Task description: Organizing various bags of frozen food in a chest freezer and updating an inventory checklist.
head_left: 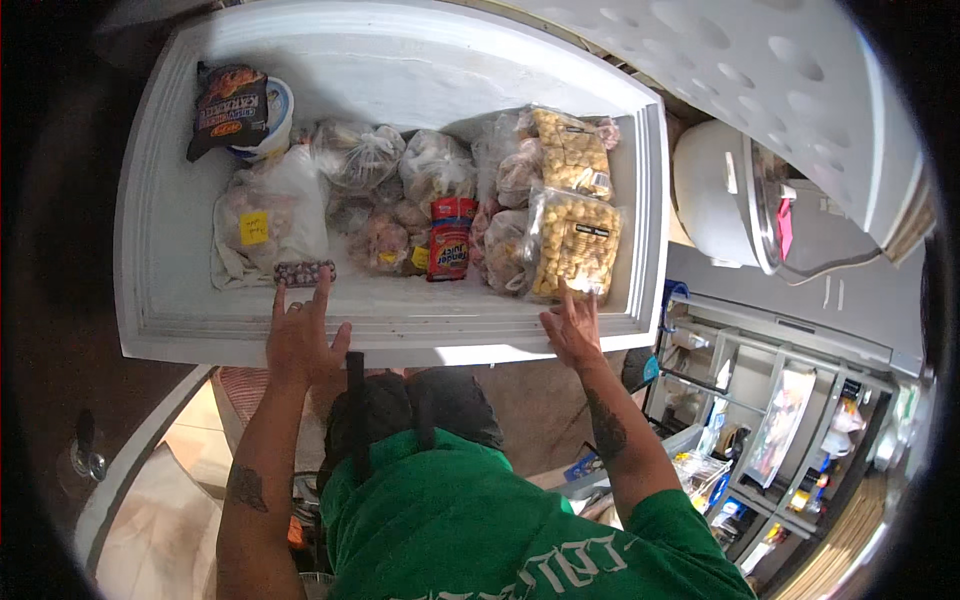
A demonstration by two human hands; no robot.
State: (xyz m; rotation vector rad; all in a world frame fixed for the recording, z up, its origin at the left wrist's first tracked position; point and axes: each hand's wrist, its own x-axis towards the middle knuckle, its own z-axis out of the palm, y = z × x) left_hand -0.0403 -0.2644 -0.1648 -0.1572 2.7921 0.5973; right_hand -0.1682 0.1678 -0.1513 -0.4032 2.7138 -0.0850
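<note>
My left hand point(303, 332) reaches over the front rim of a white chest freezer point(400, 352). Its fingers are spread, and their tips meet the near side of a small dark, speckled packet point(300, 272). Further right, my right hand point(573, 330) also reaches in with fingers stretched out. Those fingertips are at the lower edge of a clear bag of yellowish pieces point(577, 245); whether they press on it I cannot tell. A similar bag point(572, 150) lies just behind. Neither hand grips anything.
Inside the freezer lie a red packet point(452, 240), clear bags of meat point(380, 240), a large white bag with a yellow label point(290, 215), and a dark packet point(228, 110) against a round tub point(280, 115). To the right stand a rounded white appliance point(710, 190) and a shelf rack point(760, 400).
</note>
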